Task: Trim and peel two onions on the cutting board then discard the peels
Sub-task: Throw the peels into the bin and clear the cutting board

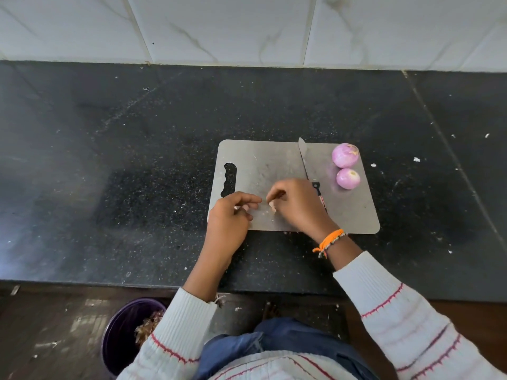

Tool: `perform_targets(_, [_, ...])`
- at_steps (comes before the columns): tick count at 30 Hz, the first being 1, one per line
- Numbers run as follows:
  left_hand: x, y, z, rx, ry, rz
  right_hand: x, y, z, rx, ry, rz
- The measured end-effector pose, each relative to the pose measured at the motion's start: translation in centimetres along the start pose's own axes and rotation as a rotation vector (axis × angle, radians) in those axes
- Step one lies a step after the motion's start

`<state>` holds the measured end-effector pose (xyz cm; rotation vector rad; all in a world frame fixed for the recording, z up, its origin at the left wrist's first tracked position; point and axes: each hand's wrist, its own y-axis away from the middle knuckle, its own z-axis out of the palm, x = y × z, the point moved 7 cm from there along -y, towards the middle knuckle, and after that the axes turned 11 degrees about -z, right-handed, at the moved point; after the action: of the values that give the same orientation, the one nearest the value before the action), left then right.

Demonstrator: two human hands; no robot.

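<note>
Two peeled purple onions, a larger one (345,155) and a smaller one (348,178), sit at the right end of the grey cutting board (354,212). A knife (305,157) lies across the board's middle, its handle partly hidden under my right hand (297,204). That hand rests on the board's near part, fingers pinched on a small pale peel scrap (272,207). My left hand (233,215) is at the board's near-left corner, fingers curled around small peel bits that are mostly hidden.
The board lies on a black speckled counter (137,160) dotted with small peel flecks, backed by a white tiled wall. Below the counter's front edge, on the floor at the left, stands a purple bin (120,333) holding brown peels.
</note>
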<state>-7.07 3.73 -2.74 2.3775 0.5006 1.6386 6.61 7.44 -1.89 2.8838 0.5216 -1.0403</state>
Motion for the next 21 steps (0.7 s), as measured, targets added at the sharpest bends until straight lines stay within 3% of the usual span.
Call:
perform_targets(3, [-0.1, 0.3, -0.2, 0.012, 0.084, -0.030, 1.4, 0.0, -1.1, 0.109, -0.147, 0.103])
perform_targets(6, [0.0, 0.3, -0.7, 0.037, 0.116, -0.044, 1.0, 0.7, -0.8, 0.104, -0.036, 0.089])
perform_targets(13, [0.0, 0.3, -1.0, 0.040, 0.131, -0.040, -2.5, 1.8, 2.0, 0.042, 0.329, -0.137])
perform_targets(21, [0.2, 0.6, -1.4, 0.038, 0.108, -0.024, -3.2, 2.3, 2.4, 0.115, 0.402, -0.109])
